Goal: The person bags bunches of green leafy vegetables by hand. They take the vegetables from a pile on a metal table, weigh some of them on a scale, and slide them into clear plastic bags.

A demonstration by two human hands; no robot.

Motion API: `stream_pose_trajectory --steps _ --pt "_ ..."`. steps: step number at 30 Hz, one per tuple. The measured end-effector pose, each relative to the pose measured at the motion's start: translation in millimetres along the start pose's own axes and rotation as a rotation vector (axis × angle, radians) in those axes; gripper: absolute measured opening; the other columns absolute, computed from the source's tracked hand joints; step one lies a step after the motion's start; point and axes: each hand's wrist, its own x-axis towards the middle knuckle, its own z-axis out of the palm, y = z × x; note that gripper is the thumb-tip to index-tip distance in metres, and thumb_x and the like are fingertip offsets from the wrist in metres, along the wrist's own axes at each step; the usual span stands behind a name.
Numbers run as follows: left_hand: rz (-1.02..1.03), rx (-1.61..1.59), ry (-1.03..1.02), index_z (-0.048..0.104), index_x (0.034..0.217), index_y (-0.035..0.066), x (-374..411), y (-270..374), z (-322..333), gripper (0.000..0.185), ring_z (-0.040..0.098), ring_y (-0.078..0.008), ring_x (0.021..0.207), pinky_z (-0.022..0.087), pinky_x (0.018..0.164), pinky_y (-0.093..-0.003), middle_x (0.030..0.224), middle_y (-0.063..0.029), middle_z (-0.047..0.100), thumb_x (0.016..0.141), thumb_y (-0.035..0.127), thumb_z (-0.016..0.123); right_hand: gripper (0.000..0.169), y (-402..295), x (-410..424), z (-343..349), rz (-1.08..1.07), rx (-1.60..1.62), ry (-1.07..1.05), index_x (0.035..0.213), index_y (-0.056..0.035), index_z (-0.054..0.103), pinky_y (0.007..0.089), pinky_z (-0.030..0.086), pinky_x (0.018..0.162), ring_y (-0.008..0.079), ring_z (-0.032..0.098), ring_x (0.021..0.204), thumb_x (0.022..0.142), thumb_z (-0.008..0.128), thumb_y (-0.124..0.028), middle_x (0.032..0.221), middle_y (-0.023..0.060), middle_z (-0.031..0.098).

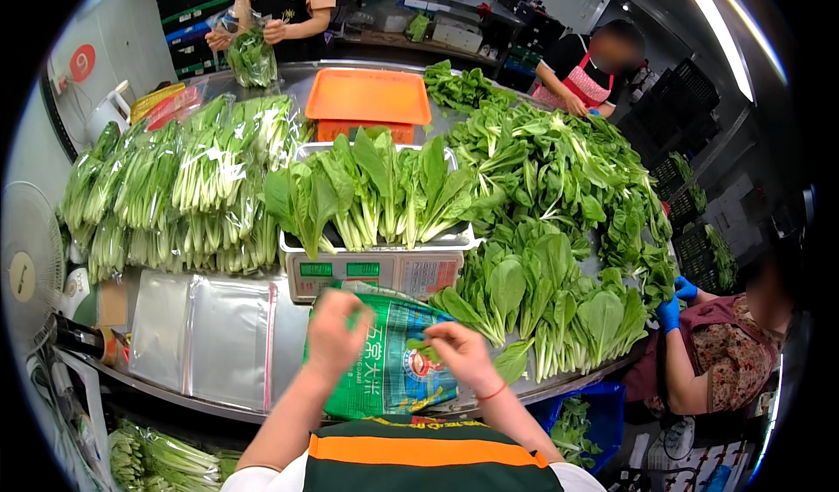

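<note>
My left hand (pixel 339 328) is blurred above a green woven rice sack (pixel 354 380) on the metal table; what its fingers do is unclear. My right hand (pixel 462 354) pinches a small piece of green leaf (pixel 426 350) over the sack's right part. Just beyond them stands a digital scale (pixel 377 276) with a white tray (pixel 452 239) heaped with leafy greens (pixel 367 190). Loose greens (pixel 550 295) lie to the right of the scale. Flat clear plastic bags (pixel 229 335) are stacked left of the sack.
Bagged greens (pixel 210 158) are piled at the left, near a fan (pixel 26 269). An orange scale (pixel 368 95) stands behind. More loose greens (pixel 557 158) cover the right side. Three people stand round the table; one wears blue gloves (pixel 668 312). A blue basket (pixel 609 420) sits below the right edge.
</note>
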Motion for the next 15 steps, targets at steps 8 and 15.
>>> stream_pose_trajectory --steps 8,15 --pt "-0.270 0.217 0.228 0.049 0.082 0.005 68 -62 -29 0.025 0.056 -0.0209 0.062 0.046 0.058 -0.0336 0.070 -0.0074 0.052 0.077 0.015 0.071 0.028 -13 -32 -57 -0.090 -1.098 0.151 0.108 -0.0068 0.063 0.0370 0.052 0.069 0.0296 0.065 0.081 0.081 0.065 -0.015 0.101 0.0110 0.064" --pt "-0.232 -0.668 0.559 0.046 0.088 0.007 69 -38 -12 0.016 0.044 -0.0024 0.062 0.038 0.055 -0.0180 0.074 0.0027 0.047 0.086 0.001 0.060 0.032 -13 -23 -32 -0.157 -0.486 -0.059 0.114 0.0000 0.061 0.0243 0.047 0.059 0.0114 0.058 0.064 0.082 0.062 -0.003 0.090 0.0087 0.066"
